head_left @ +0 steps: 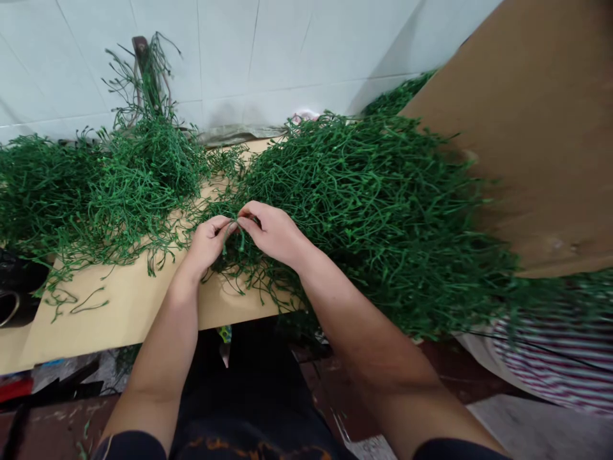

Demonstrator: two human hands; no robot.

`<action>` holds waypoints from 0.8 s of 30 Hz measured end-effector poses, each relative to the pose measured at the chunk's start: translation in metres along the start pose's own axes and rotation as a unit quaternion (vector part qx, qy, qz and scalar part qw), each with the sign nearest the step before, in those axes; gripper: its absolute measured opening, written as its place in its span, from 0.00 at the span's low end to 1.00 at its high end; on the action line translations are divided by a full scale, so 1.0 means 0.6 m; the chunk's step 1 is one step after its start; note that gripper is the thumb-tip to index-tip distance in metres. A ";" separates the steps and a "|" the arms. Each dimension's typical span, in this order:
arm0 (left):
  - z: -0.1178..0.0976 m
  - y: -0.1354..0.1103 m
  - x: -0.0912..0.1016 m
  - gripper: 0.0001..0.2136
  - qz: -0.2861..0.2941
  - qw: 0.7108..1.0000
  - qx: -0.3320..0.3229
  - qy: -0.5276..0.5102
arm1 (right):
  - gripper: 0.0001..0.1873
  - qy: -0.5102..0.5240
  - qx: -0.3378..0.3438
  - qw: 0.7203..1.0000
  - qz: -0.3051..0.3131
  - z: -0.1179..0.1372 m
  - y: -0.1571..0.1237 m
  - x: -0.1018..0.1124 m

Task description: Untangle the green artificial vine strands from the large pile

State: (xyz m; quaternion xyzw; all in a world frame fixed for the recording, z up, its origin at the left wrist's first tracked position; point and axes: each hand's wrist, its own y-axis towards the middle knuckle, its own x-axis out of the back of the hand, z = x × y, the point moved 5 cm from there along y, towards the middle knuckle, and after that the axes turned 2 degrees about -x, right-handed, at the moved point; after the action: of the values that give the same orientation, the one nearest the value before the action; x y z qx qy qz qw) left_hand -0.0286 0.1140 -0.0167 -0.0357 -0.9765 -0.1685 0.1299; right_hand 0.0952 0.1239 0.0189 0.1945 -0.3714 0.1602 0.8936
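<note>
My left hand [209, 241] and my right hand [271, 231] meet at the middle of a light wooden table [129, 306]. Both pinch a thin green plastic sprig [235, 231] between their fingertips, right at the edge of a large heap of green plastic sprigs [378, 211] that spreads to the right. The fingers of both hands are curled and pressed together on the strand. A second heap of the same green sprigs [110, 185] lies to the left of my hands.
A big brown cardboard sheet [536, 128] leans at the right. A white tiled wall [268, 57] stands behind the table. A black object [16, 287] sits at the left edge. A striped sack [560, 364] lies lower right. Loose sprigs [81, 303] lie on the tabletop.
</note>
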 end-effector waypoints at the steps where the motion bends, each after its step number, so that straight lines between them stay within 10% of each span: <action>1: -0.002 -0.001 0.000 0.20 0.005 1.000 -0.002 -0.008 | 0.07 0.011 0.010 1.000 -0.002 0.001 -0.001 0.003; 16: -0.005 -0.003 -0.006 0.23 0.043 0.998 -0.004 -0.053 | 0.17 -0.149 0.041 0.986 -0.060 0.012 0.030 0.048; 24: -0.022 -0.021 0.024 0.23 -0.068 0.991 -0.039 -0.109 | 0.18 -0.120 -0.131 0.940 -0.290 -0.082 0.068 0.258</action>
State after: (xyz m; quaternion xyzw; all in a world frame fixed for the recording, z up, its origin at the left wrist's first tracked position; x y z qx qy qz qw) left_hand -0.0409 0.0980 -0.0050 0.0075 -0.9775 -0.2104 0.0098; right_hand 0.2113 0.2042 0.1088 0.1927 -0.4211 -0.1810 0.8676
